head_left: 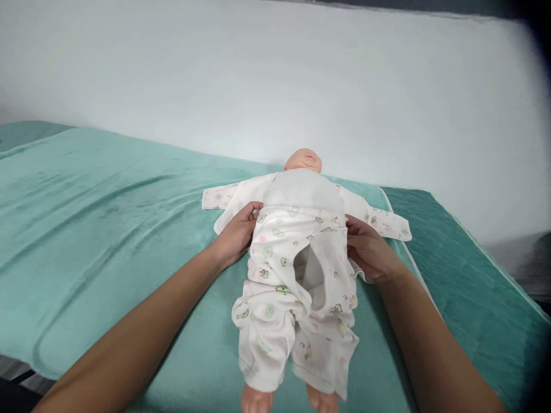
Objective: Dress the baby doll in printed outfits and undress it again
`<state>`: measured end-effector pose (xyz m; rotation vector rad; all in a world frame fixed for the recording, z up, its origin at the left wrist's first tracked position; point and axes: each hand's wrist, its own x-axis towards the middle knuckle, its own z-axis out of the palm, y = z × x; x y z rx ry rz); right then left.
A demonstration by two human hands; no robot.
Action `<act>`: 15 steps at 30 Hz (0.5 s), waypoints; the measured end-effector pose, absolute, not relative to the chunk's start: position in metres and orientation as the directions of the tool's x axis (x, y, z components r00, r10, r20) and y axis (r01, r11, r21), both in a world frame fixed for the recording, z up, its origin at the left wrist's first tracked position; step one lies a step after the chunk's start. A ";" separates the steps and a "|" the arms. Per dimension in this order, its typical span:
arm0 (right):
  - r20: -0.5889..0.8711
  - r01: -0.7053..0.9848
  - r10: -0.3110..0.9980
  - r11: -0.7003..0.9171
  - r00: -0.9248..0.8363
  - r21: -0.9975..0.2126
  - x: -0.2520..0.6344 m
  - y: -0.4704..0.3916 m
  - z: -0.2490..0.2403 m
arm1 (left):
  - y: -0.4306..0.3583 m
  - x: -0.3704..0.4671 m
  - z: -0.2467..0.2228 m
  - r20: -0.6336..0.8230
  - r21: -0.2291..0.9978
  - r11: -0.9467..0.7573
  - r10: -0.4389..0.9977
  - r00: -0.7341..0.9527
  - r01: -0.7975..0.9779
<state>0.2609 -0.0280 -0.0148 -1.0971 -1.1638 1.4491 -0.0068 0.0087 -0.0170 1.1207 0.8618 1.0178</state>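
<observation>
A baby doll (303, 160) lies on its back, head away from me and feet toward me. It wears white printed pants (275, 246) with an open crotch, pulled up over a plain white layer at the belly. A white top (253, 188) with printed cuffs spreads out to both sides. My left hand (239, 232) is closed at the left edge of the waistband, fingertips against the cloth. On the right side of the waistband, my right hand (368, 248) has its fingers bent on the pants' edge, partly tucked behind it.
Under the doll is a light green blanket (129, 229) with creases on the left. A darker green quilted mat (469, 287) shows on the right. Behind stands a white wall (258, 74).
</observation>
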 end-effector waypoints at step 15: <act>-0.096 -0.051 0.983 -0.105 -0.156 -0.993 0.269 -0.025 -0.024 | 0.008 -0.015 -0.015 0.030 0.998 -0.046 0.932 0.362 0.037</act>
